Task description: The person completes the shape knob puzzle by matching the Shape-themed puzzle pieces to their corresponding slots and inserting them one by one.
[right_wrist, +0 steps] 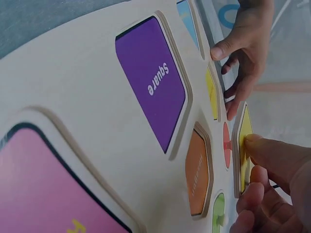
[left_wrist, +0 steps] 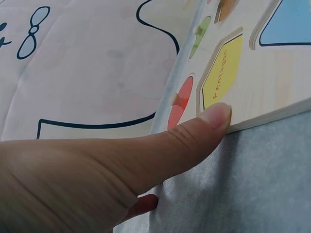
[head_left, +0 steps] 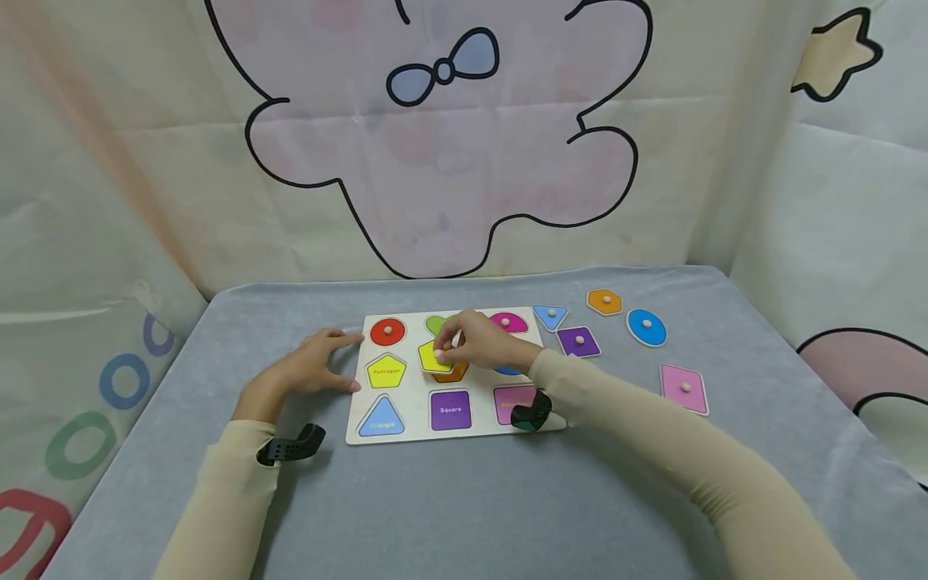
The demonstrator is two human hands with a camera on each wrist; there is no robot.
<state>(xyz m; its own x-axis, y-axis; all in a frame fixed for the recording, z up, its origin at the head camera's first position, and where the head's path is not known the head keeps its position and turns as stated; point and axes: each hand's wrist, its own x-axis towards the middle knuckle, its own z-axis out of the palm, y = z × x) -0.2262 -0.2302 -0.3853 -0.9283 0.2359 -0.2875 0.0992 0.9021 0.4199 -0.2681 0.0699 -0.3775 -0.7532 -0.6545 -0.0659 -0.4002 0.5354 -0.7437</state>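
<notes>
My right hand (head_left: 484,340) pinches a yellow pentagon puzzle piece (head_left: 429,356), holding it above the middle of a wooden shape board (head_left: 416,407). The piece partly covers the orange hexagon recess (right_wrist: 198,170) in the head view. In the right wrist view, the piece (right_wrist: 244,121) stands clear of the board surface. My left hand (head_left: 304,370) spreads along the board's left edge, its thumb (left_wrist: 214,119) touching the rim beside the yellow recess (head_left: 387,371) marked Pentagon. A red circle piece (head_left: 387,332), a green piece (right_wrist: 218,211) and a magenta piece (head_left: 509,322) sit in the board's far row.
Right of the board lie loose knobbed pieces: a blue triangle (head_left: 549,316), an orange hexagon (head_left: 605,302), a blue circle (head_left: 647,328), a purple square (head_left: 577,341) and a pink piece (head_left: 684,389). A grey cloth (head_left: 435,507) covers the table. A printed curtain (head_left: 449,201) hangs behind.
</notes>
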